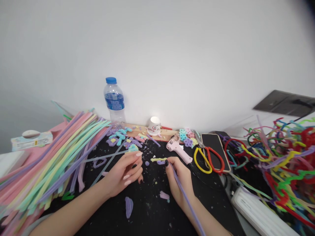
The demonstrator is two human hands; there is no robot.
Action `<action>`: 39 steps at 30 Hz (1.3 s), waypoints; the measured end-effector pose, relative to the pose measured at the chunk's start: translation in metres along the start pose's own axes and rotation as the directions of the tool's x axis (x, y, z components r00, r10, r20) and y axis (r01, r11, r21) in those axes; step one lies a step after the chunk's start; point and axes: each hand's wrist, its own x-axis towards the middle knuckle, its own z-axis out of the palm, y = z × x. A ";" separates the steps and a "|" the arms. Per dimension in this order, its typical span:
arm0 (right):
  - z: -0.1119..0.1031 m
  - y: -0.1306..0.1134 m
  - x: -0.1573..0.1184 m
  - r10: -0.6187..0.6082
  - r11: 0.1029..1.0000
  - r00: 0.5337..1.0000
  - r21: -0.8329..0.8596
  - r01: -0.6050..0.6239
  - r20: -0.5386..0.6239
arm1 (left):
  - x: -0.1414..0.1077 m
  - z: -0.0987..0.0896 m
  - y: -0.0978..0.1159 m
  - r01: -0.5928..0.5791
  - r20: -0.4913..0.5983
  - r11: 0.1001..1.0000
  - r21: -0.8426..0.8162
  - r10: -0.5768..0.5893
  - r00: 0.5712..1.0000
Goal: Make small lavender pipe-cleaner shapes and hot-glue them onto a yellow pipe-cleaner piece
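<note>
Nearest me, a purple pipe cleaner (184,194), pinched in my right hand (181,176) above the black bench (147,214). My left hand (128,170) is half curled; whether it grips anything, I cannot tell. Behind: a capped bottle (114,101), upright, and a paper cup (154,126); contents of both indistinct.

Purple stem (181,186): cut off by bottom edge | Right hand (180,175): some fingers hidden | Tangled stems (290,164): cut off at right | Bottle label (115,102): print unreadably small
</note>
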 end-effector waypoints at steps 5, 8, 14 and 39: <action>-0.001 0.001 -0.001 -0.048 0.999 0.998 -0.014 0.047 -0.048 | 0.003 -0.001 -0.005 0.095 -0.010 0.987 0.131 -0.095 0.995; -0.001 -0.001 0.000 -0.151 0.989 0.985 -0.013 0.150 -0.084 | 0.004 0.001 -0.009 0.151 -0.029 0.941 0.302 -0.149 0.988; 0.000 -0.004 0.002 -0.344 0.938 0.937 0.018 0.346 -0.064 | 0.002 0.004 -0.013 0.188 -0.063 0.888 0.419 -0.178 0.982; 0.005 -0.008 -0.002 -0.328 0.941 0.931 0.030 0.337 -0.160 | -0.002 0.014 -0.020 0.235 -0.029 0.959 0.158 -0.234 0.972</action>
